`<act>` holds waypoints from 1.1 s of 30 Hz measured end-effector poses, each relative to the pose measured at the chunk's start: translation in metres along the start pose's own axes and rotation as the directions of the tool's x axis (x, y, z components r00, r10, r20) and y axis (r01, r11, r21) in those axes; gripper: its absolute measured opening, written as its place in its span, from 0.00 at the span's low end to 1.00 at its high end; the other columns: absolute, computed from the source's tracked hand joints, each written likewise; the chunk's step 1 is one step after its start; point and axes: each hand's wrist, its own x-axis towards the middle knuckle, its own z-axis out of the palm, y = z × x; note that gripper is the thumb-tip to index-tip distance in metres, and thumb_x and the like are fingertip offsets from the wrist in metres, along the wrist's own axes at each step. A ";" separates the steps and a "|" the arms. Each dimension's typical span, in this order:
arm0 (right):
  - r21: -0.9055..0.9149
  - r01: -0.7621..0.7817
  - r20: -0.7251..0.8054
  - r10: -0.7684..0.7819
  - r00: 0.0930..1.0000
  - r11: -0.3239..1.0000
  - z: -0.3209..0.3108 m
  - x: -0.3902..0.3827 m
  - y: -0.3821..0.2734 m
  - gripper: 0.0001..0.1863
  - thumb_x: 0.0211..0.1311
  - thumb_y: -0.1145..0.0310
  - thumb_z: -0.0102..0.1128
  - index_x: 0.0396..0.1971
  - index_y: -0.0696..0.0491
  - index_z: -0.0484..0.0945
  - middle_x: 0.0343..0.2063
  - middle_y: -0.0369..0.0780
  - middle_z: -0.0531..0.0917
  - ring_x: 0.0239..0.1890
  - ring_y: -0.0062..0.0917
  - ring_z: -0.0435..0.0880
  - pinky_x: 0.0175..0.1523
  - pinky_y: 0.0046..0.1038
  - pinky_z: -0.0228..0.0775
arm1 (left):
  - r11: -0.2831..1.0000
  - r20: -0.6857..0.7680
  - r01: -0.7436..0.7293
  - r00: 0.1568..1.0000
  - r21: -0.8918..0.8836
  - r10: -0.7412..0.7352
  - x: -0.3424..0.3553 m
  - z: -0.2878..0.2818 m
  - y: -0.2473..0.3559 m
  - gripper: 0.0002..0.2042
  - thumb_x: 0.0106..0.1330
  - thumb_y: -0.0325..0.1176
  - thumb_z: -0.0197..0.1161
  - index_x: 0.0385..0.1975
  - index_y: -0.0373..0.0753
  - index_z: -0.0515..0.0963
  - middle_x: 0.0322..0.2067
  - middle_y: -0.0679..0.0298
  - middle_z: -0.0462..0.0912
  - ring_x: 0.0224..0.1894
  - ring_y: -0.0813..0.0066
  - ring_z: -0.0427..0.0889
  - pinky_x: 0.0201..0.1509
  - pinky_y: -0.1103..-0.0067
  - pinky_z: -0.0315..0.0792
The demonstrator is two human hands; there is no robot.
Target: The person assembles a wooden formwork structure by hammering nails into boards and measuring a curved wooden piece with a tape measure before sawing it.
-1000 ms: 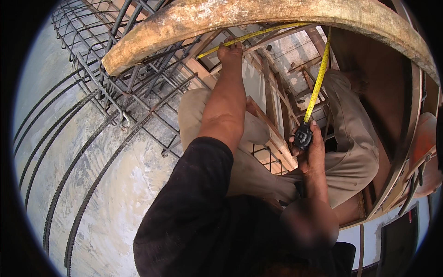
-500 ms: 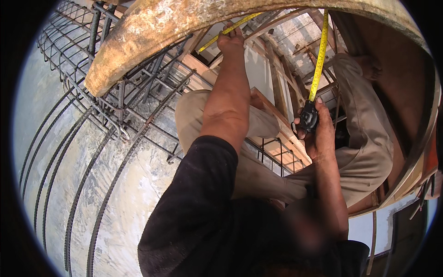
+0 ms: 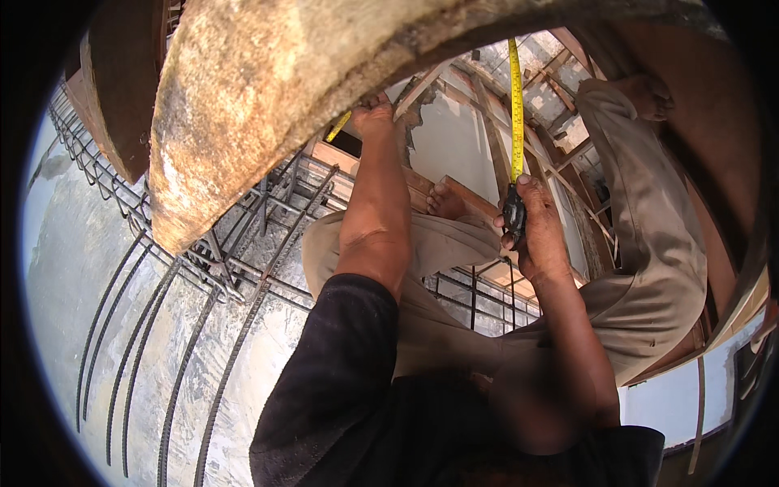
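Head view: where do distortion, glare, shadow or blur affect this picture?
Head view: pale grey concrete surface nearly washed out by strong light, lower left; brown panel in shadow, upper right. Same head view: black fisheye border; blurred patch over the black shirt; long yellow tape-measure blade fairly crisp above the right hand.

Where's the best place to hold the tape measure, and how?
Probably by its compact black case, coming from the right, where the right hand holds it: the chunky body fits a palm, while the thin yellow blade leaves its upper end.
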 end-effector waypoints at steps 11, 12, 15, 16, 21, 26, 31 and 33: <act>-0.400 0.043 -0.109 -0.094 0.990 0.916 -0.027 0.028 0.027 0.22 0.68 0.50 0.60 0.51 0.51 0.75 0.25 0.33 0.77 0.21 0.17 0.78 0.19 0.19 0.62 | 0.980 -0.187 -0.164 0.965 0.113 0.183 -0.029 0.002 -0.039 0.15 0.77 0.35 0.45 0.53 0.34 0.75 0.50 0.59 0.83 0.52 0.65 0.83 0.60 0.67 0.78; -0.525 0.092 -0.126 -0.185 0.975 0.846 -0.032 0.031 0.030 0.25 0.68 0.50 0.61 0.55 0.53 0.76 0.25 0.33 0.78 0.22 0.18 0.77 0.22 0.20 0.64 | 0.978 -0.182 -0.181 0.963 0.104 0.198 -0.033 0.005 -0.043 0.16 0.77 0.35 0.44 0.54 0.34 0.75 0.50 0.59 0.83 0.53 0.65 0.83 0.60 0.66 0.78; -0.716 0.200 -0.062 -0.347 0.936 0.668 -0.030 0.027 0.024 0.29 0.68 0.49 0.60 0.59 0.56 0.75 0.27 0.38 0.81 0.24 0.21 0.78 0.30 0.25 0.71 | 0.980 -0.187 -0.166 0.965 0.110 0.184 -0.016 0.008 -0.014 0.16 0.76 0.38 0.44 0.47 0.34 0.76 0.41 0.60 0.86 0.44 0.66 0.85 0.47 0.66 0.83; -0.713 0.182 -0.090 -0.346 0.934 0.677 -0.028 0.024 0.018 0.29 0.68 0.49 0.60 0.59 0.56 0.75 0.27 0.38 0.81 0.24 0.21 0.78 0.30 0.25 0.71 | 0.976 -0.215 -0.180 0.955 0.126 0.204 -0.017 0.006 -0.021 0.16 0.76 0.38 0.44 0.47 0.35 0.76 0.41 0.61 0.86 0.44 0.66 0.85 0.47 0.67 0.82; -0.780 0.118 -0.114 -0.325 0.939 0.615 -0.008 0.003 -0.035 0.33 0.67 0.48 0.56 0.60 0.60 0.72 0.44 0.57 0.84 0.49 0.51 0.83 0.55 0.43 0.72 | 0.973 -0.288 -0.208 0.930 0.100 0.228 -0.001 0.007 -0.018 0.16 0.76 0.38 0.44 0.46 0.34 0.76 0.41 0.62 0.85 0.43 0.68 0.84 0.48 0.70 0.81; -0.815 0.172 -0.076 -0.397 0.915 0.553 0.012 0.017 -0.071 0.25 0.68 0.50 0.57 0.46 0.61 0.76 0.37 0.56 0.83 0.45 0.53 0.83 0.52 0.50 0.72 | 0.974 -0.139 -0.199 0.967 0.112 0.214 0.029 0.006 0.024 0.17 0.78 0.39 0.41 0.47 0.33 0.75 0.41 0.60 0.84 0.43 0.67 0.84 0.49 0.68 0.82; -0.860 0.242 -0.084 -0.591 0.802 0.450 0.006 0.048 -0.099 0.25 0.68 0.51 0.56 0.48 0.60 0.78 0.39 0.55 0.84 0.45 0.51 0.84 0.53 0.48 0.74 | 0.989 -0.097 -0.145 0.985 0.012 0.146 0.024 0.001 0.008 0.18 0.78 0.40 0.41 0.53 0.33 0.72 0.44 0.58 0.83 0.46 0.64 0.84 0.54 0.65 0.82; -0.903 0.254 -0.026 -0.635 0.772 0.346 0.003 0.055 -0.118 0.26 0.67 0.51 0.55 0.49 0.60 0.78 0.37 0.55 0.84 0.46 0.49 0.84 0.54 0.48 0.73 | 0.964 -0.064 -0.229 0.969 0.133 0.239 0.011 -0.003 -0.017 0.20 0.78 0.41 0.41 0.57 0.32 0.69 0.46 0.56 0.84 0.46 0.62 0.85 0.54 0.64 0.83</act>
